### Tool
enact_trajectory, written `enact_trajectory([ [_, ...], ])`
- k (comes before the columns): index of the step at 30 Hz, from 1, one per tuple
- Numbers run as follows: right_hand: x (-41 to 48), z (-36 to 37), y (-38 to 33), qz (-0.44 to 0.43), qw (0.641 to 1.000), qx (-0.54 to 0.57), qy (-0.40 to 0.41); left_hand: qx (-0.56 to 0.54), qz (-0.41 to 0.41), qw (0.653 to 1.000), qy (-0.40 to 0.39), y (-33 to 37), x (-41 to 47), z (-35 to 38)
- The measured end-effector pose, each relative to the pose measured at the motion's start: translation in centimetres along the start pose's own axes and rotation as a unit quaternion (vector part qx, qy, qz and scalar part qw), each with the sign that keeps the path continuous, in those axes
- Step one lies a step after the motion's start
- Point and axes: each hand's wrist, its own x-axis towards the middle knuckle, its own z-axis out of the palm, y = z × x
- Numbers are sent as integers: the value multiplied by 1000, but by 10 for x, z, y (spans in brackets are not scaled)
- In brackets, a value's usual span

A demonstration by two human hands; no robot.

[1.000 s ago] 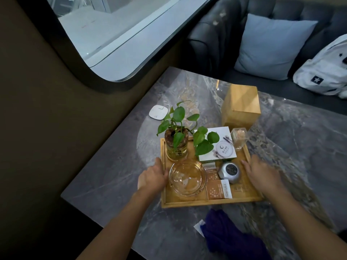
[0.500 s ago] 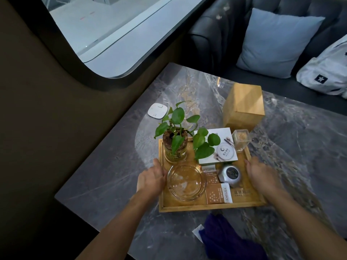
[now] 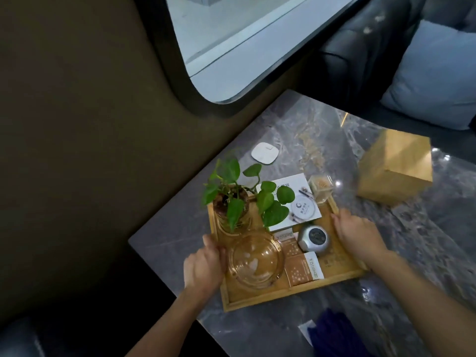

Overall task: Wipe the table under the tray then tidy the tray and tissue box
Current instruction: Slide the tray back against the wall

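Hands on tray (image 3: pixel 288 297), frame centre: I see left hand (image 3: pixel 203 269) and right hand (image 3: pixel 358 233) gripping opposite rims, fingers curled; tissue box (image 3: pixel 394 168) upper right

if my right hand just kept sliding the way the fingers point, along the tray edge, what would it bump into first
Probably the small clear toothpick holder at the tray far right corner. The right hand points up along that rim; depth is unclear, so it might pass beside it.

- You had a white square pad (image 3: pixel 265 153) lying flat near the wall.
- You had a pale blue cushion (image 3: pixel 435 76) resting on the dark sofa (image 3: pixel 360 42).
- You had a window (image 3: pixel 231 39) above.
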Motion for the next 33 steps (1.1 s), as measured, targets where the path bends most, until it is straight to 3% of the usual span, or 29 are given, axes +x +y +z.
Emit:
enact_trajectory([
  [7,42,-18,-70,-135,990,-29,-32,-111,-160,981,24,-35,-32,-8],
  [13,73,-29,-124,-220,970,-74,-78,-189,-236,952,40,-49,-52,-6],
  [25,81,-21,-146,-222,971,-54,-65,-234,-250,939,42,-68,-46,-9],
  [29,82,-27,-145,-213,975,23,-65,-181,-223,958,14,-71,-53,-11],
  [33,77,-36,-126,-172,958,169,-157,-130,-168,976,-43,-58,-72,-7],
])
